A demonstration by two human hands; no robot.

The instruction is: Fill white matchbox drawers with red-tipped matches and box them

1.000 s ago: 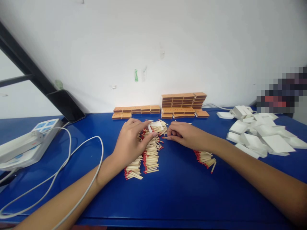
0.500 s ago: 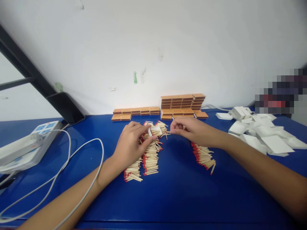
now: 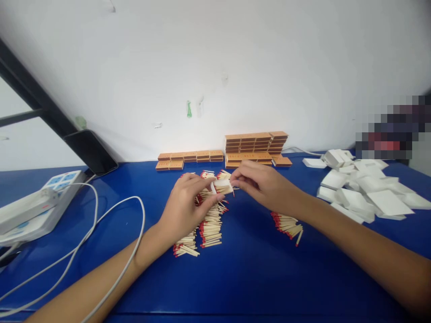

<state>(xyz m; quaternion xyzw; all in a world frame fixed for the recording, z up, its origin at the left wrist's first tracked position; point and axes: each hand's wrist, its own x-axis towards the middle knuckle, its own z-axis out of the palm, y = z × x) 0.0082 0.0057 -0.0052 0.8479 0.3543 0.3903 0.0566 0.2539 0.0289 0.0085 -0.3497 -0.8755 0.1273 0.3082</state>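
Between the thumb and fingers of my left hand (image 3: 188,199) is a small white matchbox tray (image 3: 221,183), held above the matches and tilted so its inside shows. Pale matchsticks show along its lower side; whether they lie inside or behind it is unclear. My right hand (image 3: 254,181) is closed in a pinch at the tray's right end, touching or nearly touching it. What its fingertips hold is hidden. Below the left hand, red-headed matches (image 3: 211,226) lie in rows on the blue table. A smaller bunch of matches (image 3: 286,225) lies below my right forearm.
Orange matchboxes (image 3: 256,142) are stacked against the wall, with a lower row of matchboxes (image 3: 190,155) to their left. White trays (image 3: 367,188) form a heap at right. A power strip (image 3: 63,193), a looping white cable (image 3: 143,215) and a black phone-like slab (image 3: 90,152) are at left.
My right hand has moved left to the tray's right end; a matchstick showed at its fingertips before. The tray in my left hand has shifted slightly right and tilted.
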